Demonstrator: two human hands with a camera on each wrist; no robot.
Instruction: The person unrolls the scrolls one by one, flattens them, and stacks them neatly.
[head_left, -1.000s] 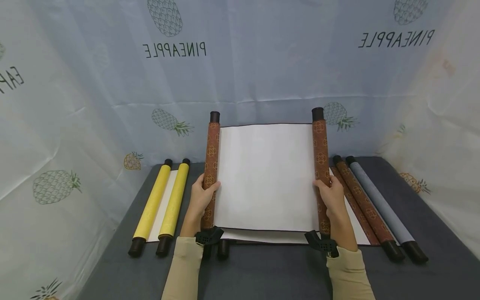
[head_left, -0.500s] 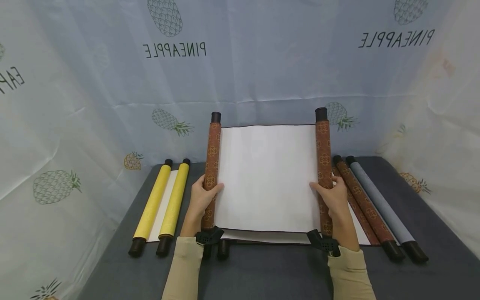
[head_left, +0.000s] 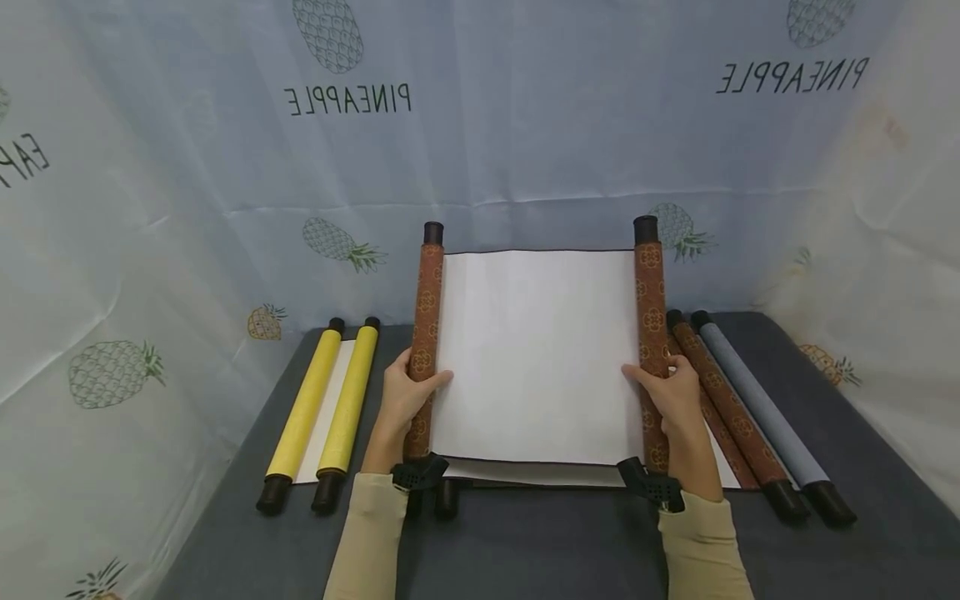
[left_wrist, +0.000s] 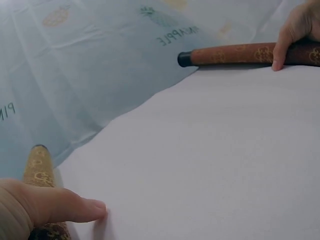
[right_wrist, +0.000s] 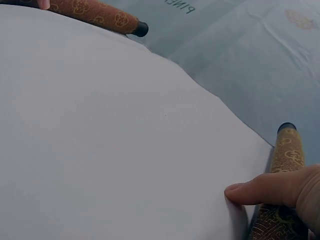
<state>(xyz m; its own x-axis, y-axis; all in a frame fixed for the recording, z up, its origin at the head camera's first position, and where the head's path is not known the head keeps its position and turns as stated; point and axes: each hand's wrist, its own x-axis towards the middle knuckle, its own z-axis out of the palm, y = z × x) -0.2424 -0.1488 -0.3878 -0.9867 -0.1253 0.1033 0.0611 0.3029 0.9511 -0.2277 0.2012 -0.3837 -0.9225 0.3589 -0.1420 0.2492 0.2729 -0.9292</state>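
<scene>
A partly unrolled scroll is held up over the table, its white paper (head_left: 536, 358) facing me between two brown rollers with gold flower patterns and black end caps. My left hand (head_left: 403, 396) grips the left roller (head_left: 427, 308). Around the right roller (head_left: 650, 292) is my right hand (head_left: 671, 396). In the left wrist view the left thumb (left_wrist: 75, 205) lies across the roller onto the paper. The right thumb (right_wrist: 250, 192) does likewise in the right wrist view. The other fingers are mostly hidden behind the rollers.
On the grey table (head_left: 525, 550), a yellow scroll (head_left: 348, 400) lies slightly open at left. At right lie another brown patterned scroll (head_left: 731, 408) and a grey-blue roller (head_left: 765, 408). Black end caps (head_left: 446, 500) show beneath the raised scroll. A pineapple-print curtain (head_left: 525, 125) stands behind.
The right hand and right roller have shifted a little to the right, and the left roller slightly too. The spread of paper is slightly wider. Both thumbs now reach further onto the paper.
</scene>
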